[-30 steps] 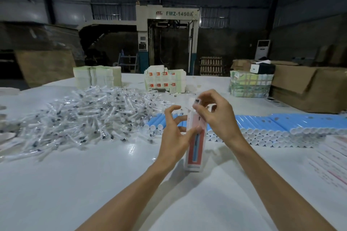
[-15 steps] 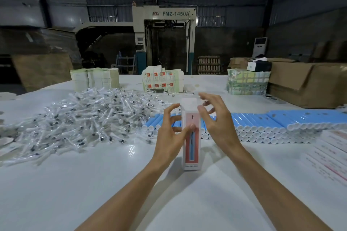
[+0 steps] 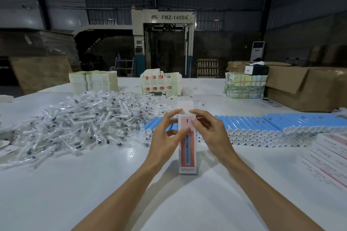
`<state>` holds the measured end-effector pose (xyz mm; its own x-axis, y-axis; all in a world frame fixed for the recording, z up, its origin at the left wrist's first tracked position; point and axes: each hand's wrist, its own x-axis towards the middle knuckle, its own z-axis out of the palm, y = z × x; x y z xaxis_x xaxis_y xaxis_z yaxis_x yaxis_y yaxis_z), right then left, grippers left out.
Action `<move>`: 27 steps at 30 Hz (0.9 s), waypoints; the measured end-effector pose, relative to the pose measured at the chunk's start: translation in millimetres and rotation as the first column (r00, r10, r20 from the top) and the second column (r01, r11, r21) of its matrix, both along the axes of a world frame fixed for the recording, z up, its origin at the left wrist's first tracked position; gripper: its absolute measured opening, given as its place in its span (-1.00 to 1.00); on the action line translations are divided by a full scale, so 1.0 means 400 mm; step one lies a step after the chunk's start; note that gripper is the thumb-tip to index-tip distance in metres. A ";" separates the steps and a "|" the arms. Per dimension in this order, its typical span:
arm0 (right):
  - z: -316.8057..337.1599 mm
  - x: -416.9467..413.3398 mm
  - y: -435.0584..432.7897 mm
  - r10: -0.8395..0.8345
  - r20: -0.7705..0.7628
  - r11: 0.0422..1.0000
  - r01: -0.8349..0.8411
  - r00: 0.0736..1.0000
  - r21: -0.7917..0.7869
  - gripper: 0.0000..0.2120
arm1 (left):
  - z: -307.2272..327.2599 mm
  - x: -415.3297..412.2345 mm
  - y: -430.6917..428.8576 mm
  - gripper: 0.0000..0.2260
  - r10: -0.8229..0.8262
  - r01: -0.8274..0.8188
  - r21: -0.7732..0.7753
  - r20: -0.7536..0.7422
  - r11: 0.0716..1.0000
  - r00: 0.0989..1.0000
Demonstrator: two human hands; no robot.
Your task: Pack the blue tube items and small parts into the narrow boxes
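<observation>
- Narrow box (image 3: 187, 153): stands upright on the white table (image 3: 78, 197), directly ahead of the person. Its front face is pink-red with a blue tube printed on it. The top flap (image 3: 185, 106) is raised and the mouth is open. Contents cannot be seen.
- Left hand (image 3: 165, 138): grips the upper left of the narrow box. The thumb lies on the front face and the index finger curls to the top edge. The other fingers are bent behind it.
- Right hand (image 3: 211, 134): grips the upper right of the narrow box. The thumb tip is on the front face near the top and the index finger hooks over the top edge. The remaining fingers are curled beside the box wall.
- Blue tubes (image 3: 262, 127): stacked lying down in a long row just behind the narrow box, running out to its right, with a shorter stretch to its left. White caps face the person.
- Small parts (image 3: 84, 124): a large loose heap in clear wrappers, behind and left of the narrow box.
- Finished boxes (image 3: 332, 153): laid flat, well to the right of the narrow box, at the frame edge.
- Flat cartons (image 3: 161, 84): stacked far behind the narrow box. Paper stacks (image 3: 93, 80) sit far behind to its left.
- Brown carton (image 3: 308, 88): far behind the narrow box, to its right.
</observation>
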<state>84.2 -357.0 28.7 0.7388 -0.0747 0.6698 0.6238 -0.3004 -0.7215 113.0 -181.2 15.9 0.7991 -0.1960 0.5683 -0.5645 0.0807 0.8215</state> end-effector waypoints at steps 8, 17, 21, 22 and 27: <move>-0.005 0.010 -0.011 -0.029 -0.083 0.993 0.020 0.996 -0.112 -0.82 | 0.004 0.008 0.031 -0.64 -0.058 0.060 0.053 -0.037 0.997 0.998; 0.007 -0.003 0.008 0.017 -0.205 0.970 0.033 0.979 0.240 -0.71 | 0.004 0.002 0.019 -0.61 -0.088 0.095 0.154 -0.054 0.983 0.995; 0.024 -0.002 -0.012 0.136 -0.292 0.917 -0.009 0.947 0.399 -0.56 | 0.000 -0.012 0.005 -0.65 -0.140 0.146 0.175 -0.046 0.974 0.989; 0.028 -0.001 -0.020 0.165 -0.300 0.907 -0.025 0.939 0.419 -0.57 | 0.000 -0.014 0.004 -0.65 -0.148 0.156 0.178 -0.053 0.972 0.988; 0.019 0.012 -0.040 0.245 -0.272 0.904 -0.117 0.931 0.412 -0.84 | -0.001 -0.013 0.009 -0.61 -0.154 0.165 0.161 -0.077 0.973 0.985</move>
<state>89.1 -373.0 36.4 0.9284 -0.1223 0.3508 0.3657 0.1351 -0.9209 107.8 -177.6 15.5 0.7835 -0.4112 0.4659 -0.5013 0.0249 0.8649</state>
